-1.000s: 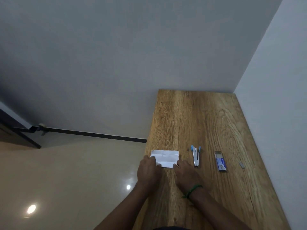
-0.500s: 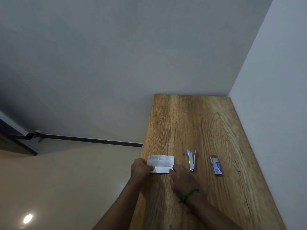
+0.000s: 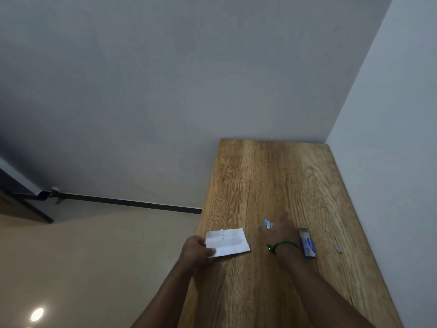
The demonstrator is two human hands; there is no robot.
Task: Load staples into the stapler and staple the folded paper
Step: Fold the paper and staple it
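A white folded paper (image 3: 228, 242) lies at the left edge of the wooden table (image 3: 260, 176). My left hand (image 3: 196, 250) pinches the paper's near left corner. My right hand (image 3: 280, 229), with a green band at the wrist, lies over the stapler (image 3: 267, 224). Only the stapler's blue and silver far tip shows between thumb and fingers. The hand is blurred, so its grip on the stapler is unclear. A blue staple box (image 3: 306, 242) lies just right of my right wrist, and a short loose strip of staples (image 3: 338, 248) lies further right.
The table runs along a grey wall (image 3: 390, 162) on its right and ends at a wall at the far side. Its left edge drops to a beige floor (image 3: 94, 256). A dark door frame (image 3: 21, 202) stands at the far left.
My right hand has left the paper and moved right onto the stapler. My left hand keeps the paper's left corner, and the paper now sits slightly turned.
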